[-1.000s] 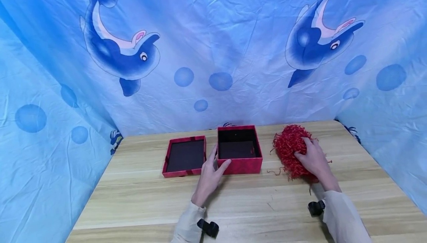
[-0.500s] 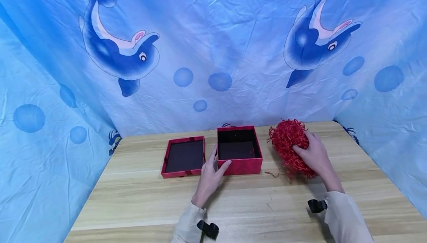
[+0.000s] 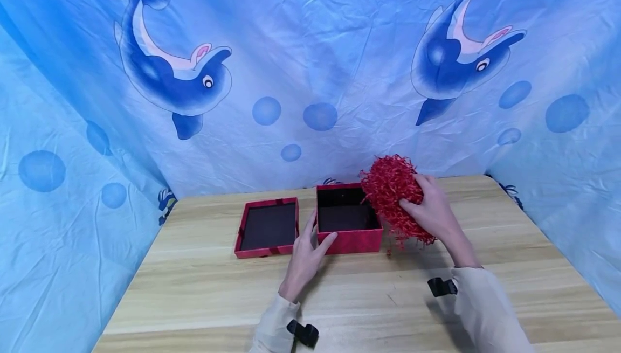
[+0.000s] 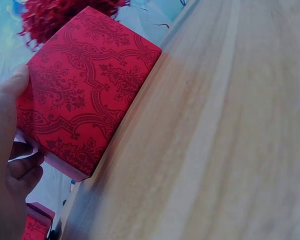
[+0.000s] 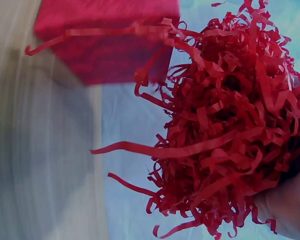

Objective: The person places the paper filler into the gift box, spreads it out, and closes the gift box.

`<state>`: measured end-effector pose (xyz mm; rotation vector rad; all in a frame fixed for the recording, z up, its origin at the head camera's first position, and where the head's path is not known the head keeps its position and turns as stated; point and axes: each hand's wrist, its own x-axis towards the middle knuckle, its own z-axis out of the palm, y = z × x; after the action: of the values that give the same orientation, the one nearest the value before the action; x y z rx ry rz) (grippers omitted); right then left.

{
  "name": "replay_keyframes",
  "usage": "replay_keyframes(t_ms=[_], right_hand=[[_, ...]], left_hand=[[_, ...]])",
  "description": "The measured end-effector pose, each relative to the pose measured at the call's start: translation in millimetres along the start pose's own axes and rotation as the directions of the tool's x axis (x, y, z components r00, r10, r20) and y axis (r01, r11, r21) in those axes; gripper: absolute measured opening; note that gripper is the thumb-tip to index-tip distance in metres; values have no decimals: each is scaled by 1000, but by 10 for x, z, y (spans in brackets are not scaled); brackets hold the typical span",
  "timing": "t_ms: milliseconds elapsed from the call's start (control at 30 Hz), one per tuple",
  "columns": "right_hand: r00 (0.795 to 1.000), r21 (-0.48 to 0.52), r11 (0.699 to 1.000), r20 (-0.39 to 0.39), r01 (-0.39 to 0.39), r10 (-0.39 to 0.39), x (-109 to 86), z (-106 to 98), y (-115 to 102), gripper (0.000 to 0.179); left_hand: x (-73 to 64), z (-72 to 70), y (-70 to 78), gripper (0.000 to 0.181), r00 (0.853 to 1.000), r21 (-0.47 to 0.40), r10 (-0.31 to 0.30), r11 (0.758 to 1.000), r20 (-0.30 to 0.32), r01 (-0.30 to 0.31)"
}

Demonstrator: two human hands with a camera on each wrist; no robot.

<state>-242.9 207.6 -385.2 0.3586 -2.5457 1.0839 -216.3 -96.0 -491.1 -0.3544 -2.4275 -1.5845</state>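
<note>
In the head view an open-topped red gift box (image 3: 351, 242) with a dark inside stands at the middle of the table's far part. My left hand (image 3: 303, 260) grips its front left corner, thumb at the front and fingers along the left side. The left wrist view shows the box's patterned front (image 4: 90, 95). My right hand (image 3: 433, 207) holds a big bundle of red shredded paper (image 3: 390, 188) above the table, over the box's right edge. Loose strips (image 5: 175, 147) dangle from the bundle in the right wrist view. The right fingertips are hidden by the paper.
Left of the box lies its red lid (image 3: 270, 227), dark inside facing up. A wooden table (image 3: 194, 299) carries everything. Behind it hangs a blue curtain (image 3: 301, 73) printed with dolphins, reaching the table's far edge.
My right hand has lifted the shredded paper off the table and moved it left to the box's right edge. My left hand and the box have stayed in place.
</note>
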Motion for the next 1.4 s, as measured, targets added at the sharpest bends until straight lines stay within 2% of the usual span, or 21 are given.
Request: replay_keyframes(t_ms=[267,500,700,800,1033,1133,1233,1333,1400], right_hand=[[995,17,997,61,76,-77,112,268,-246,60],[986,23,992,109,122,-124,198,510,-336,63],[981,18,991,140,130,-131,244,647,-414,66],[982,10,991,131,135,-136,250,674,-450,66],[980,-36,980,44,193,-192,165,631,-474,62],[977,-76,977,91,199,-192,58,597,-462,64],[965,-101,975,193,200,-178,-29,598,-445,66],[948,-102,972,262,212,-180,-37,650,-422,62],[943,-104,970,278,219,-183,-5,697,-408,58]], left_hand=[[-10,19,-37,82,1000,-1,19,1000,-9,-19],[-7,22,-52,83,1000,5,23,1000,-5,-23],[-10,14,-36,82,1000,10,22,1000,-6,-22],[0,12,-28,83,1000,14,24,1000,-6,-24],[28,27,-17,83,1000,0,22,1000,-9,-22],[33,39,-15,83,1000,-8,13,1000,0,-13],[44,52,-22,83,1000,-3,7,1000,-1,-7],[61,64,-29,83,1000,0,6,1000,-13,-6],[74,72,-33,83,1000,-2,7,1000,-19,-7]])
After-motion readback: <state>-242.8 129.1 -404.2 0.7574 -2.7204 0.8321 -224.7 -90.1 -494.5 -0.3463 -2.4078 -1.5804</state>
